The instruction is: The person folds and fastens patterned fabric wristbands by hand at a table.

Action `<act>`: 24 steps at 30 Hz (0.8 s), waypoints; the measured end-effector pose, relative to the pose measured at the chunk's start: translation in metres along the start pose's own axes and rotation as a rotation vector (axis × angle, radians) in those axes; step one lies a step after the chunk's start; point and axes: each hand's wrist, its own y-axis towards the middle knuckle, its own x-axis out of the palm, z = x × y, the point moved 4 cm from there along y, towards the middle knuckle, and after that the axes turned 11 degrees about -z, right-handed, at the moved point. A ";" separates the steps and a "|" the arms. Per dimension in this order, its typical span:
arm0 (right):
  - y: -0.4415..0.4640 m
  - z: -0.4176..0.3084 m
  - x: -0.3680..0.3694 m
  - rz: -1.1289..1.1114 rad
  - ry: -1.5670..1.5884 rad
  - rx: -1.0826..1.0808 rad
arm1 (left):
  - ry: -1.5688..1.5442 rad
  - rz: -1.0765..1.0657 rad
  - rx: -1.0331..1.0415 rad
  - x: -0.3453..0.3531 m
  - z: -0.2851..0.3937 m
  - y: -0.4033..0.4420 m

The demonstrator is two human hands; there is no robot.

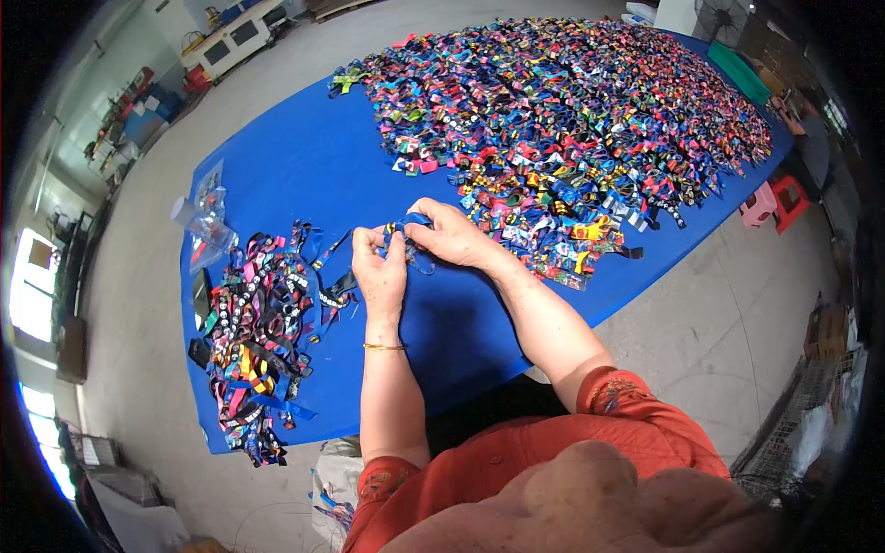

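At the left edge of the blue table point(286, 147), a clear container point(184, 213) is lying by a clear plastic bag point(214, 235). Below them, a dark flat object point(201, 297) is sitting against the loose strap pile point(267, 323). This pile is covering the near left part of the tabletop in a tangle of multicoloured straps, and some ends are hanging past the near edge. A few strands are reaching toward the left wrist and taking up the space there. Beyond the table, a white machine point(235, 48) is standing on the floor. A whitish plastic bag point(336, 479) is showing below the near edge, left of the seated or standing person's sleeve point(385, 477).

The left hand point(381, 272) is pinching a small patterned strap point(420, 221) between thumb and fingers, the grip being narrow. The right hand point(456, 240) is holding the same strap in a close fingertip grip. The strap is being held over the table between the hands, a loose part hanging below; the fingers are hiding some of it.

Right of the hands, a dense spread of folded straps point(562, 120) is occupying the tabletop toward its far end, close to the right hand. A green tray point(737, 72) is lying beyond, along the far side. A pink stool point(759, 205) and a red stool point(790, 203) are standing beside the right edge.
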 end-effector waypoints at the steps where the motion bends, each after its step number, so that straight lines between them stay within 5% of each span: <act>1: 0.000 0.000 -0.001 0.010 -0.025 0.012 | -0.038 -0.020 -0.010 0.000 0.000 -0.001; 10: -0.006 -0.014 -0.005 -0.026 -0.062 0.066 | -0.052 -0.024 0.012 0.003 0.016 -0.003; 24: -0.006 -0.013 0.007 -0.266 0.334 0.039 | 0.285 0.086 0.120 0.001 0.033 -0.007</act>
